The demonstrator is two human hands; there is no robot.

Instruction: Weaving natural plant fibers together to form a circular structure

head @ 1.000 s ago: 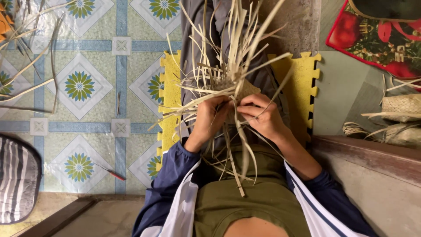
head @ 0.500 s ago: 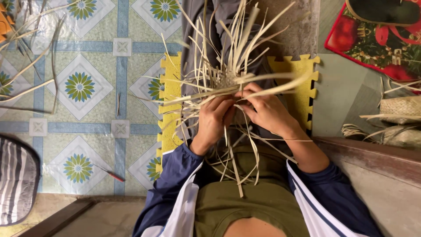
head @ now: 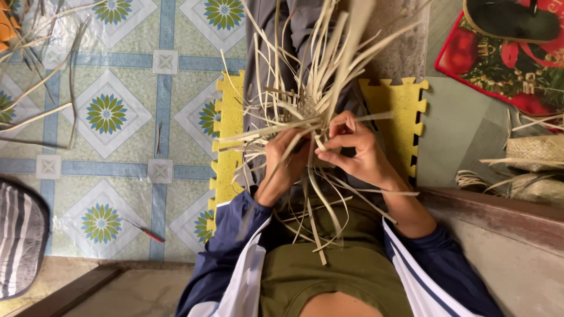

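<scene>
A half-woven piece of pale straw strips (head: 305, 108) rests over my lap, its loose ends fanning out upward and to the sides. My left hand (head: 282, 164) grips the woven part from below, with several strips running across its fingers. My right hand (head: 355, 149) pinches one pale strip (head: 320, 176) between thumb and forefinger, right beside the left hand. That strip curves down toward my green shirt. A yellow foam mat (head: 405, 114) lies beneath my grey-trousered legs.
Loose straw strips (head: 35, 111) lie on the patterned tile floor at the left. A small red-handled tool (head: 147, 233) sits on the tiles. A striped cushion (head: 20, 235) is at far left, woven straw items (head: 534, 149) and a red cloth (head: 505, 58) at right.
My right hand has let the long horizontal strips go and now pinches a single strip that hangs downward. The fanned ends shifted upward. My left hand stayed on the weave.
</scene>
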